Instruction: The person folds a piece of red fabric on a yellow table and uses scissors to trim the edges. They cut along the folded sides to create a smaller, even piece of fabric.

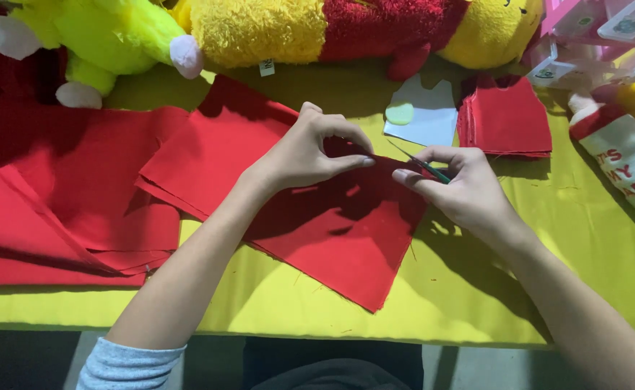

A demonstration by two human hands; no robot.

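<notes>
The red fabric piece (332, 224) lies flat on the table (476, 303) directly under both hands, one corner pointing toward the person and its far edge pinched up between them. It looks thin, light and limp, a felt-like cloth with loose threads at the cut edges, so it will likely sag or fold wherever it is not supported; it seems best held close to the working edge, with a pinch on either side to keep that strip taut. The left hand (307, 155) arches over that far edge, thumb and forefinger closed on the cloth. The right hand (462, 191) is closed around small scissors with green handles (422, 167), the thin blades pointing toward the left fingertips and meeting the fabric edge. To the left of the left hand a broad stack of more red cloth (72, 195) spreads across the table, partly tucked under the working piece. Beyond the right hand sit a white paper pattern (433, 115) with a pale green disc (400, 113) on it and a neat pile of cut red pieces (507, 115). Farther out, yellow, red and green plush toys (274, 29) lie along the far edge, and a white and red sock-shaped item (624, 155) rests to the right.
</notes>
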